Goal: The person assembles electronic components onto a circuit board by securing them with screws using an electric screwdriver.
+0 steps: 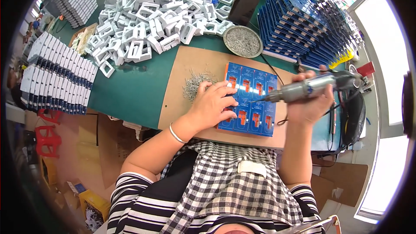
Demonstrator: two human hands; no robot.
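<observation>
Honestly, looks like screwdriving: the right hand (pixel 306 109) has its grip wrapped round a grey electric screwdriver (pixel 308 89) above the blue eight-unit panel (pixel 247 99) on the brown board (pixel 182 67), left hand (pixel 209 105) loosely spread over the panel's left edge. Next move probably needs the bit (pixel 258 100) squared up, panel steady.

Counted: one left hand (pixel 212 104) and one right hand (pixel 305 110), both bare; one grey cylindrical power screwdriver (pixel 305 89); one blue rectangular panel (pixel 250 98), bearing eight sections in two rows of four; one flat brown rectangular board (pixel 177 84); one round shallow dish (pixel 225 42); one black rectangular phone (pixel 245 3). Silvery metal screws (pixel 195 84) and white rectangular frames (pixel 149 26) overlapped too densely to count.
</observation>
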